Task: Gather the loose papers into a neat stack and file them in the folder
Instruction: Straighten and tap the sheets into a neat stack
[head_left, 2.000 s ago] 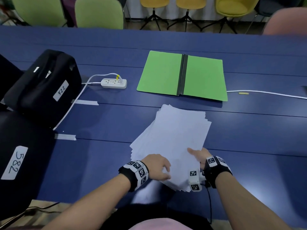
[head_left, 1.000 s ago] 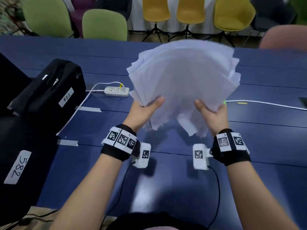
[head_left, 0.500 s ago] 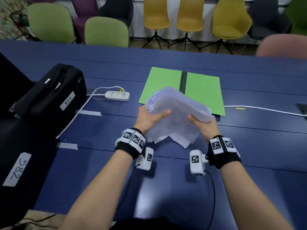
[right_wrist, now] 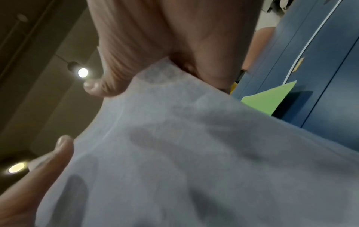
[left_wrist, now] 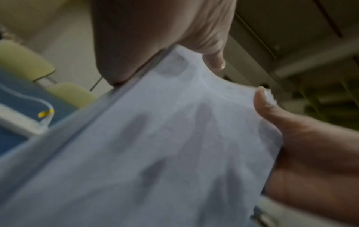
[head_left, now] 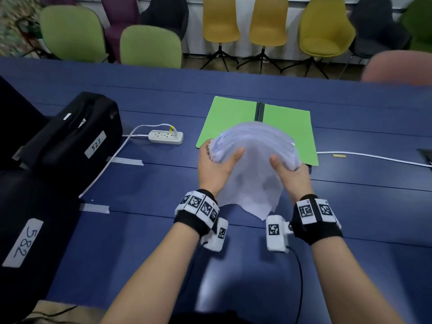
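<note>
A thick sheaf of white papers [head_left: 253,160] hangs in the air above the blue table, bent into an arch with its ragged lower edges drooping toward me. My left hand [head_left: 216,163] grips its left side, thumb on the near face and fingers behind. My right hand [head_left: 289,170] grips the right side the same way. Both wrist views are filled by the papers [left_wrist: 155,145] [right_wrist: 194,153] with the thumbs [left_wrist: 272,110] [right_wrist: 58,150] pressed on them. The green folder [head_left: 287,122] lies open flat just beyond the sheaf, its dark spine in the middle, partly hidden by the papers.
A white power strip [head_left: 166,136] with a cable lies left of the folder. Black bags [head_left: 70,136] labelled 522 and 582 occupy the left side. Another white cable [head_left: 374,156] runs off to the right. Chairs [head_left: 152,45] stand beyond the table's far edge.
Both hands lifted the papers off the table, raised them upright in front of me, then lowered and bent them into an arch just short of the folder.
</note>
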